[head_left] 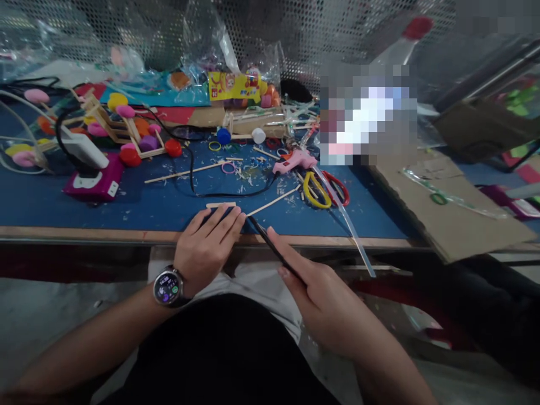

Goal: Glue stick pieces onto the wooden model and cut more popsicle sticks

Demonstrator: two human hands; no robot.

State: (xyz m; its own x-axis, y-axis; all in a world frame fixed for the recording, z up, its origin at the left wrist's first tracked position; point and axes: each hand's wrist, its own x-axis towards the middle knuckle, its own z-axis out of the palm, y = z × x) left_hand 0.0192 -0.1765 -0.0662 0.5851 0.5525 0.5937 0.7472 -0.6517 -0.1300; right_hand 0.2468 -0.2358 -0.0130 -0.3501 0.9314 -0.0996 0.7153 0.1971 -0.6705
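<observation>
My left hand, with a watch at the wrist, presses down at the table's front edge, its fingers close together. A thin wooden stick runs from under its fingertips toward the back right. Just beyond the knuckles lies a short flat wooden stick, partly covered. My right hand is closed around a slim black tool, perhaps a craft knife. Its tip meets the thin stick's near end beside my left fingertips. Behind sits a pink glue gun with a long clear glue stick.
Two pairs of scissors handles, yellow and red, lie by the glue gun. At left are a purple power strip and a stick model. Cardboard overhangs the edge at right. A black cable crosses the table.
</observation>
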